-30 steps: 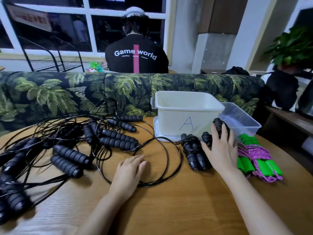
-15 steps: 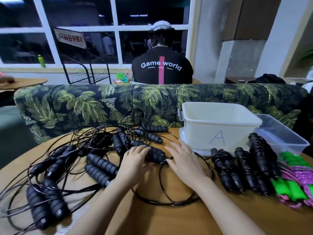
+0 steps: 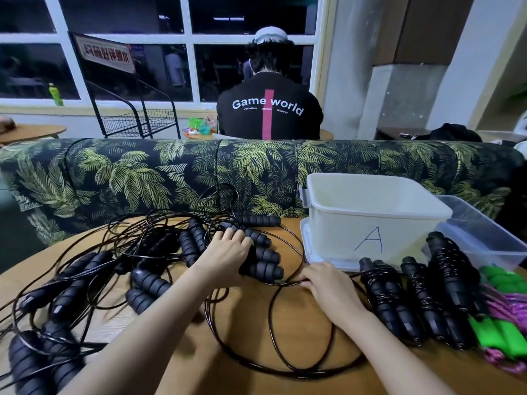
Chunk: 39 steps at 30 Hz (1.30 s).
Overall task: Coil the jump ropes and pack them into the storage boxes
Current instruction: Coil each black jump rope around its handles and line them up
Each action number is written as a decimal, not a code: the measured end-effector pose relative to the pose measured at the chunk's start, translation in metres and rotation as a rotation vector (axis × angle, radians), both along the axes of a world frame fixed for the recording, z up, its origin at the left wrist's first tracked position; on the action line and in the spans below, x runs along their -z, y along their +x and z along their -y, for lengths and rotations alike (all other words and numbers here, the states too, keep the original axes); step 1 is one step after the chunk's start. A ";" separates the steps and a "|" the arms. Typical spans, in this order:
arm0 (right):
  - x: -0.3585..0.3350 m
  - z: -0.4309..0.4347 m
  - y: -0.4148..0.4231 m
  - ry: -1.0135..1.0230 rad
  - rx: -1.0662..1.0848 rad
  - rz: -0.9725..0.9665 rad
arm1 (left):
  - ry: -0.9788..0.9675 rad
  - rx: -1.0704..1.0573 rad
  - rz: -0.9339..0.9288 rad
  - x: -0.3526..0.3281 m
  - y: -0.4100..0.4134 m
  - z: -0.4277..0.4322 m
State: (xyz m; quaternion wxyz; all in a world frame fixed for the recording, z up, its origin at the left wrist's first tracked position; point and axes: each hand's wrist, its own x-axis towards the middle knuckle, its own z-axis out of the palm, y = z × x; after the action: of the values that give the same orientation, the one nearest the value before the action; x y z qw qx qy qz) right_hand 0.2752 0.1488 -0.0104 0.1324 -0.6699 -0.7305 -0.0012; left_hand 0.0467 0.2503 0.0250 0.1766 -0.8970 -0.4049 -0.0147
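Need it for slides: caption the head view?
Left hand grips black handles; right hand holds a cord beside white box A.

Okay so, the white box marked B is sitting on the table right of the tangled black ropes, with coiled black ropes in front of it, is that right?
Not quite: the head view shows the white box marked A, not B. It does sit on the table right of the tangled black ropes, with coiled black ropes in front of it.

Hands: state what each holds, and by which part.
Left hand grips two black handles, fingers wrapped over their foam shafts; right hand pinches the loose black cord just beside them.
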 end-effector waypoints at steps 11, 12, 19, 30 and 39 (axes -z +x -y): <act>-0.016 0.091 -0.005 0.147 -0.102 -0.141 | -0.082 0.597 -0.115 -0.005 -0.052 0.151; -0.013 0.103 -0.009 0.129 -0.131 -0.150 | -0.117 0.605 -0.165 -0.002 -0.057 0.157; -0.003 0.148 -0.039 0.066 -0.235 -0.131 | -0.230 0.083 0.239 0.002 -0.056 0.212; 0.002 0.157 -0.028 0.112 -0.265 -0.161 | -0.532 0.058 0.231 0.021 -0.067 0.234; 0.018 0.179 -0.011 -0.006 -0.348 -0.250 | -0.589 0.047 0.591 0.054 -0.089 0.238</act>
State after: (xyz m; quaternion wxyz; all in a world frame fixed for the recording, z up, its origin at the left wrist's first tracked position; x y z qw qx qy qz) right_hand 0.2641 -0.0303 -0.0285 0.2181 -0.5289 -0.8132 0.1070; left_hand -0.0426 0.0126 -0.0288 -0.2115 -0.8754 -0.4046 -0.1592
